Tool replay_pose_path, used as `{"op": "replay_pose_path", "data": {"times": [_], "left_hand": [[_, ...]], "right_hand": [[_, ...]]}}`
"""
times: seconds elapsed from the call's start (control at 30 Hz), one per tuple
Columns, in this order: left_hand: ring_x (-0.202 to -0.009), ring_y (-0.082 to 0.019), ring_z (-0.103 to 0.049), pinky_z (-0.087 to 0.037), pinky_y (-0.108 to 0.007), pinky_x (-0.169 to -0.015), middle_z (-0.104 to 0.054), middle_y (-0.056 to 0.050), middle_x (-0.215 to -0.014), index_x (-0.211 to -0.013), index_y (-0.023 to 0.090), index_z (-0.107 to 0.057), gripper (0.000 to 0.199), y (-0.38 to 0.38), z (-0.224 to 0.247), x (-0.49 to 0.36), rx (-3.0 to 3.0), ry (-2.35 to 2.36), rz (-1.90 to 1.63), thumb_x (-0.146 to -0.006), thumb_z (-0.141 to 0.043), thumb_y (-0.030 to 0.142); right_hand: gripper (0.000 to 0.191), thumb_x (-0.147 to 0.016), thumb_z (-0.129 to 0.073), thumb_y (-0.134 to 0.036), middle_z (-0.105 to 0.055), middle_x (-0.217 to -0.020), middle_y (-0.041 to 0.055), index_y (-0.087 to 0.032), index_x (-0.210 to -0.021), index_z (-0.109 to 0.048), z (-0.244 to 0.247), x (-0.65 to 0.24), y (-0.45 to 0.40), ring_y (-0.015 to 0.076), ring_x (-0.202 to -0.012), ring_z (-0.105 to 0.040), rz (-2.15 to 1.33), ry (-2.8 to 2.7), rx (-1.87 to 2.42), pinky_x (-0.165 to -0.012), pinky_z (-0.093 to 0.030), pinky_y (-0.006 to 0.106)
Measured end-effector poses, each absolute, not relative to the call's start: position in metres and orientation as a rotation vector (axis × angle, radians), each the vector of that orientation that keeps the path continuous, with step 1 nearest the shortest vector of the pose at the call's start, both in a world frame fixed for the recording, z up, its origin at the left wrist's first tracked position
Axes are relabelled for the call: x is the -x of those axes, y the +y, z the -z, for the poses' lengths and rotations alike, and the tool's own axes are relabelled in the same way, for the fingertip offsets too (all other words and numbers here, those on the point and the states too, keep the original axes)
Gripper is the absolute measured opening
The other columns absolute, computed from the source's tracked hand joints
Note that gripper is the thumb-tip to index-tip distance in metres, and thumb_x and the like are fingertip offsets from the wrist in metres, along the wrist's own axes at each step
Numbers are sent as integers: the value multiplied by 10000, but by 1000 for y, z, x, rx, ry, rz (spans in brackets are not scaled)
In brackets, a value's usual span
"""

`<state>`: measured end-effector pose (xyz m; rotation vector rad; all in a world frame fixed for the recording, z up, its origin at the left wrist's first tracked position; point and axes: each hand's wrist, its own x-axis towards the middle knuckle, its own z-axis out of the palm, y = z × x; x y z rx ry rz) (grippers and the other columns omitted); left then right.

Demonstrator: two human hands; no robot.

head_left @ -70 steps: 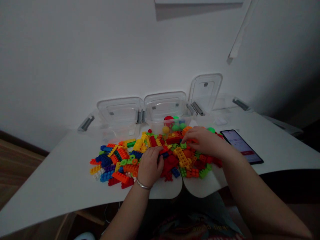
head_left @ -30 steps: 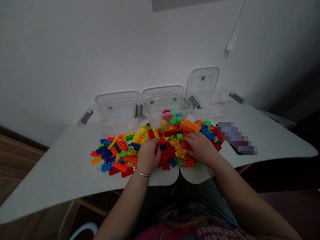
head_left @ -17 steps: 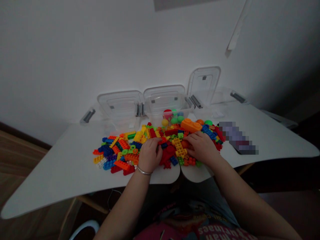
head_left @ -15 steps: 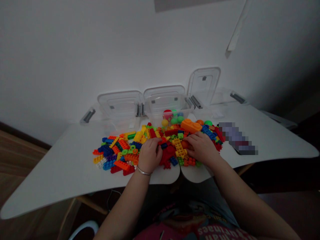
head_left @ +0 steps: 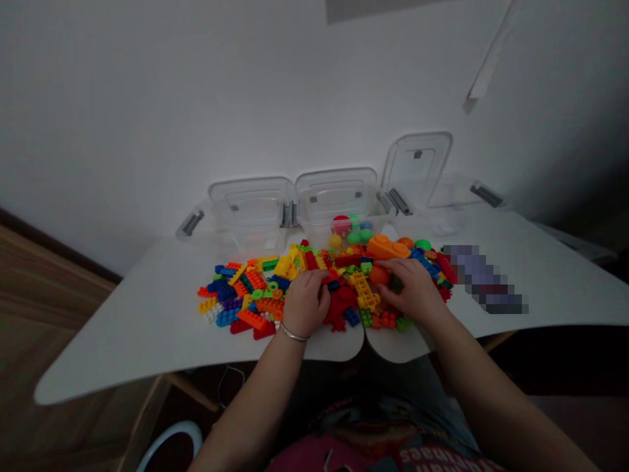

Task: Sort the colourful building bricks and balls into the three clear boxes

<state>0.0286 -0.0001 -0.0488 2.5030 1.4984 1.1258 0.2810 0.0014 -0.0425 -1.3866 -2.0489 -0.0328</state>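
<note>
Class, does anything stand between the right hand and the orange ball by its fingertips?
Nothing visible does: the right hand is right at the orange ball, though contact is unclear. The yellow block lies beyond the ball.

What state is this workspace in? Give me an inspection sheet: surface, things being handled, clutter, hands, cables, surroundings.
Surface: white table, near edge notched.
Things being handled: orange ball and red pieces, among piled toy bricks.
Clutter: phone-like object, pixelated, right of the pile; clear bins with raised lids behind, the middle one holding balls.
Hands: left hand curled beside the red pieces; right hand with thumb and fingers around the orange ball, grip uncertain.
Cables: thin pale line below the table, possibly a cable.
Surroundings: pale wall behind; wooden surface at left.
</note>
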Motion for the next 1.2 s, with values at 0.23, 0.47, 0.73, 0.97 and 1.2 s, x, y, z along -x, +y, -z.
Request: {"op": "replay_pose_path", "data": {"times": [0.23,0.47,0.73,0.97,1.2], "left_hand": [[-982,-234,-615,-513,-406,-898,-683,-94,-1035,-1058,169,-605,230,1,49,-28,-2501,1499,-1124,-880,-461,145],[-987,-242,-615,-516,-417,-897,-676,-96,-1038,-1076,168,-597,237,0,50,-27,-2513,1502,-1116,-865,-489,156],[-969,-243,-619,-528,-422,-876,-678,-104,-1016,-1064,163,-596,246,1,48,-26,-2518,1498,-1086,-855,-472,131],[-971,-241,-623,-533,-424,-876,-676,-98,-1024,-1070,172,-586,249,2,49,-25,-2532,1489,-1106,-856,-467,128],[-957,-235,-626,-540,-418,-862,-673,-94,-1014,-1065,176,-580,241,4,49,-26,-2560,1478,-1120,-858,-467,129]], "right_hand": [[307,-767,-650,-306,-670,-1020,94,-200,-1056,-641,36,-276,6,262,-943,-602,-78,-1776,1321,-858,-491,441],[375,-745,-668,-374,-618,-980,51,-234,-1067,-539,-14,-265,46,173,-764,-583,-336,-1457,1161,-676,-520,337],[413,-766,-610,-334,-625,-1143,78,-225,-1158,-534,-47,-243,124,178,-838,-603,-153,-1493,1163,-709,-529,331],[396,-829,-529,-306,-654,-1157,117,-208,-1201,-621,-32,-223,132,292,-1078,-583,68,-1732,1609,-947,-433,460],[407,-833,-512,-301,-656,-1218,116,-194,-1204,-640,-35,-220,129,315,-1129,-562,78,-1775,1731,-979,-387,485]]}}
